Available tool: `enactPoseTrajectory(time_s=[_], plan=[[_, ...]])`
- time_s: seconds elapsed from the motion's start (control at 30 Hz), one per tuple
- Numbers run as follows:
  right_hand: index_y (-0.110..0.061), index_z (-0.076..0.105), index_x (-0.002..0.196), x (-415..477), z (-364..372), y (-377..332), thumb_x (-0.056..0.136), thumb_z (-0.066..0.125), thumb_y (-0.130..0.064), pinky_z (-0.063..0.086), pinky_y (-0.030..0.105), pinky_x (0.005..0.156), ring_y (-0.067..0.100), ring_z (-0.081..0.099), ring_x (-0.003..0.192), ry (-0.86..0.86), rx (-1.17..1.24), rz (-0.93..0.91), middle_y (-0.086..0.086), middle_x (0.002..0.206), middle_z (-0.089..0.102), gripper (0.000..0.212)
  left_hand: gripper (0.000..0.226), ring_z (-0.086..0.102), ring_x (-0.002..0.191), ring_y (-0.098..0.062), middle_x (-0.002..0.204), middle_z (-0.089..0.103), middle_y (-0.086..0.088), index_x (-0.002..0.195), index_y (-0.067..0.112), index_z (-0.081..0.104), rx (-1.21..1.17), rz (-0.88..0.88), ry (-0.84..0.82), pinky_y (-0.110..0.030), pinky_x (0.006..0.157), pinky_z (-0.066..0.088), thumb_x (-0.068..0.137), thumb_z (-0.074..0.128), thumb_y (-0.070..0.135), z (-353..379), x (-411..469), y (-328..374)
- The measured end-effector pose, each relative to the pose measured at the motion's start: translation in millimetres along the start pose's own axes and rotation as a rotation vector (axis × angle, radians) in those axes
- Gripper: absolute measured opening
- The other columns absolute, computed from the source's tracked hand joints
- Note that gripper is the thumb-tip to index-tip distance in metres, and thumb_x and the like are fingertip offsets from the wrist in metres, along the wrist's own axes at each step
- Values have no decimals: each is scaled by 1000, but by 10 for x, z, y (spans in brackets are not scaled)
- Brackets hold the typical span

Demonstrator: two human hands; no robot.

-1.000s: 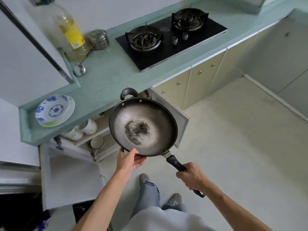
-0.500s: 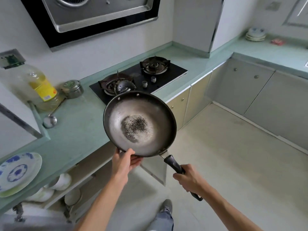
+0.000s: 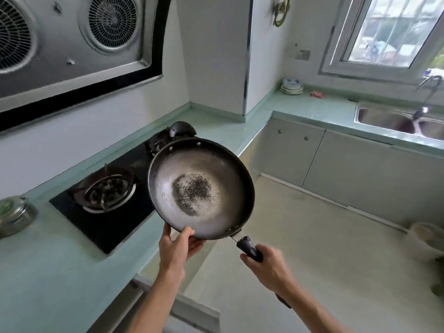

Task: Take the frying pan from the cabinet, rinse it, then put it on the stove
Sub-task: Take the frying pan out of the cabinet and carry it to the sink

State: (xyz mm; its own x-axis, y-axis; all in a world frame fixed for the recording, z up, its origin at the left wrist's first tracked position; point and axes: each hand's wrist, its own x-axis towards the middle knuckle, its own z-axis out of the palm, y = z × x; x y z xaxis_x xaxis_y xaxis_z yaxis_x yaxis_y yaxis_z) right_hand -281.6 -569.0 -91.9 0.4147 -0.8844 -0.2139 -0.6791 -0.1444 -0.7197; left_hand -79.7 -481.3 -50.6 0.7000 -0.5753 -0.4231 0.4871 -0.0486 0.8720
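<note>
I hold a round dark frying pan [image 3: 216, 179] in the air, tilted toward me, with a grey worn inside and a black speckled patch in the middle. My left hand [image 3: 176, 246] pinches its near rim, thumb inside. My right hand [image 3: 268, 269] grips the black long handle [image 3: 247, 248]. The pan hangs over the counter's front edge, in front of the black two-burner gas stove [image 3: 101, 212] at left. The steel sink [image 3: 389, 120] with its tap [image 3: 430, 85] lies at the far right under the window.
A range hood [image 3: 72, 37] hangs above the stove. A steel lidded pot [image 3: 14, 215] stands at the left edge. Stacked plates [image 3: 292, 86] sit in the far corner of the green counter [image 3: 48, 272]. A white bowl [image 3: 425, 239] rests on the floor at right. An open cabinet door [image 3: 192, 308] is below.
My view has lifted and swung right, from the open cabinet toward the stove, hood and sink. The pan has risen above counter level, with both hands holding it the same way.
</note>
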Motion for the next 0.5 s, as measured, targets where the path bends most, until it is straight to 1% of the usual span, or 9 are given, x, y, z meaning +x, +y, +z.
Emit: enactPoseTrajectory(time_s=[0.1,0.2,0.33,0.5], plan=[[-17,38,57,249,-104,71,81,68,-36,25,27,46,15,30,47,72,3,3,-4,49,38,43,64,75,78,-38,91,75,-27,145,19,43,25,-2,-30,-41,73,63,86,58,-1,276,258,27],[-16,39,57,508,-207,155,78,68,-36,25,29,46,16,29,48,121,26,34,-4,49,38,41,63,75,74,-35,96,74,-28,143,19,45,60,-13,-58,-39,68,63,85,57,-2,597,501,56],[-15,40,57,865,-427,321,78,67,-35,26,28,46,13,29,46,150,41,59,-3,48,39,40,60,74,73,-33,90,74,-21,141,22,49,82,-18,-110,-32,60,62,86,56,-3,1110,772,51],[-14,40,59,1536,-873,600,77,66,-36,28,30,48,14,29,49,178,44,76,-2,50,38,39,60,73,71,-32,88,74,-21,140,21,49,110,-9,-145,-32,60,62,86,56,-4,1908,1197,-34]])
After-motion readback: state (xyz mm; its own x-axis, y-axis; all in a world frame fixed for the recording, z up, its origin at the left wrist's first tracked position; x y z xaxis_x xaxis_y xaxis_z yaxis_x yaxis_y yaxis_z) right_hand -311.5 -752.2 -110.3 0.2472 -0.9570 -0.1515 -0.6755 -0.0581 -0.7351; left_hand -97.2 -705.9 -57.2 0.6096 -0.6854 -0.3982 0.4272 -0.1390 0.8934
